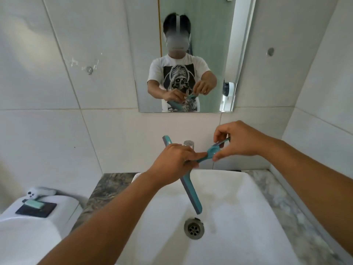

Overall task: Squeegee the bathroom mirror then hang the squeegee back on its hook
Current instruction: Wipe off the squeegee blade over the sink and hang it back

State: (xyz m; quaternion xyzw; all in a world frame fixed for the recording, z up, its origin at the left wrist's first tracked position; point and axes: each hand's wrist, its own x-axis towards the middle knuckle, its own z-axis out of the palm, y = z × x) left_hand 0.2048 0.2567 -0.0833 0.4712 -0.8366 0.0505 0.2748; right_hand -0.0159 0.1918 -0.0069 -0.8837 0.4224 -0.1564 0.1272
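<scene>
Both forearms reach over the sink (238,188); the left hand (172,159) grips the teal squeegee (191,192) at its blade, the right hand (238,142) pinches its handle. Wiping seems not begun; next, lift the blade toward the mirror (200,54) at twelve o'clock.

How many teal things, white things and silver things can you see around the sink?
Teal: 2, the squeegee in both hands and the small bar on the toilet tank.
White: 3, the sink, the toilet tank and the little gadget on it.
Silver: 2, the drain and the tap.
Total: 7
</scene>
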